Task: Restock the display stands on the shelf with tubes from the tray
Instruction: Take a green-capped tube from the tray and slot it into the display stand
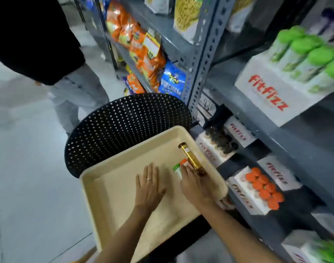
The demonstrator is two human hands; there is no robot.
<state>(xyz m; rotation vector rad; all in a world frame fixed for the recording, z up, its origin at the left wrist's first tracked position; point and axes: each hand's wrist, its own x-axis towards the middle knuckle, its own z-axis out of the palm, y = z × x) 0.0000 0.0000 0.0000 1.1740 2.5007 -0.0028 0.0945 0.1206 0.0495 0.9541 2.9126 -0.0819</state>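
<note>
A beige tray (109, 188) rests on a black perforated chair (124, 120). In its right part lie a gold-brown tube (190, 158), an orange-capped tube (184, 161) and a green-capped tube (176, 168). My right hand (195, 184) lies over the near ends of these tubes, fingers flat; whether it grips one I cannot tell. My left hand (150, 184) rests flat and open on the tray floor, holding nothing. White "fitfizz" display stands sit on the grey shelf at right: one with orange-capped tubes (263, 185), one with dark-capped tubes (221, 141), one with green-capped tubes (302, 54).
A person in a black top and light jeans (73, 92) stands at the left beyond the chair. Snack bags (143, 54) fill the far shelves. A perforated grey shelf post (206, 54) rises just behind the chair. Pale floor (25, 168) lies to the left.
</note>
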